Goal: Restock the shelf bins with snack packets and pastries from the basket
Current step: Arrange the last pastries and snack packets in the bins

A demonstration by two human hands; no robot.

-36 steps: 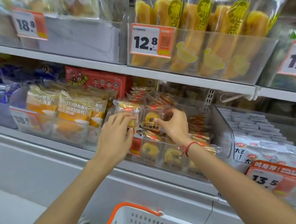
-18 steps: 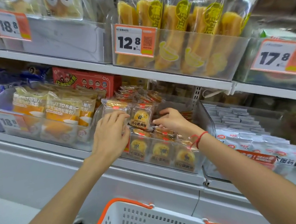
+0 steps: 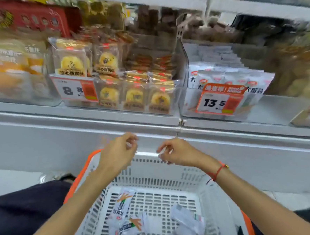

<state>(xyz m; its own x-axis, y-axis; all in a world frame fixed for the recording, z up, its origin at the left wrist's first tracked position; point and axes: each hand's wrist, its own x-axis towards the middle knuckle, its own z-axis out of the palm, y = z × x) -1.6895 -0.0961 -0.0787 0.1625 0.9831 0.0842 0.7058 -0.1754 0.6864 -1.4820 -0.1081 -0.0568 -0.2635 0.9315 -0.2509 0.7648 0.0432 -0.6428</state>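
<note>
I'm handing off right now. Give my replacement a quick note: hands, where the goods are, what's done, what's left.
Left hand and right hand: both empty, fingers loosely curled, hovering over the basket.
Pastry bin, tagged 8.8: full at the front, pastries upright.
Basket holds white packets, matching the packet bin tagged 13.5.
Left: move those packets into that bin.

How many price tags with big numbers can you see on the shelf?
2. The 8.8 price tag hangs on the yellow pastry bin; the 13.5 price tag hangs on the white packet bin, farther right. Others may be out of view.
</note>
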